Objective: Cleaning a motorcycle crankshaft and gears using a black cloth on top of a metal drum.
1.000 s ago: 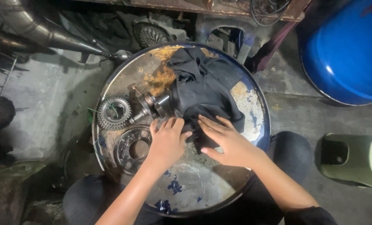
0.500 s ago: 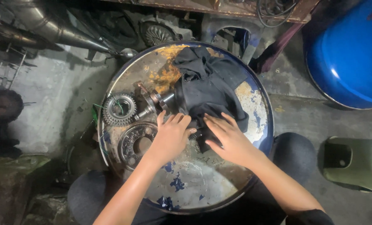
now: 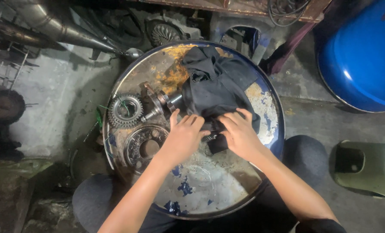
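**Black rag and greasy parts on a drum lid: a few things that could bite**

Black rag (image 3: 218, 88) is spread over the upper middle of the round, rusty drum top (image 3: 201, 190) the person is using as a counter, with its lower edge bunched under both hands. The left hand (image 3: 184, 137) lies palm-down, fingers together and pressing on the cloth edge. The right hand (image 3: 240, 134) is curled over a small dark part (image 3: 218, 143) at the hem; whether it's truly clamped on it or just pressing is hard to tell, since the fingers hide the grip.

Stuff that looks risky:

- The shaft assembly (image 3: 160, 103) pokes out from under the rag just beside the left fingertips. A tug on the cloth could drag or roll it, probably toward the toothed gear (image 3: 125, 110) next to it.
- That gear and the round clutch-like plate (image 3: 145, 146) both sit close to the left rim. Any sliding and they're over the edge onto the floor.
- The lid looks oily and patchy with peeling blue paint, so palms could slip.
- Loose folds of cloth could snag on the gear teeth.
- The small part is dark on dark cloth, so it's easy to lose in a fold.

Knees are tucked right under the rim too, so anything falling lands on legs.
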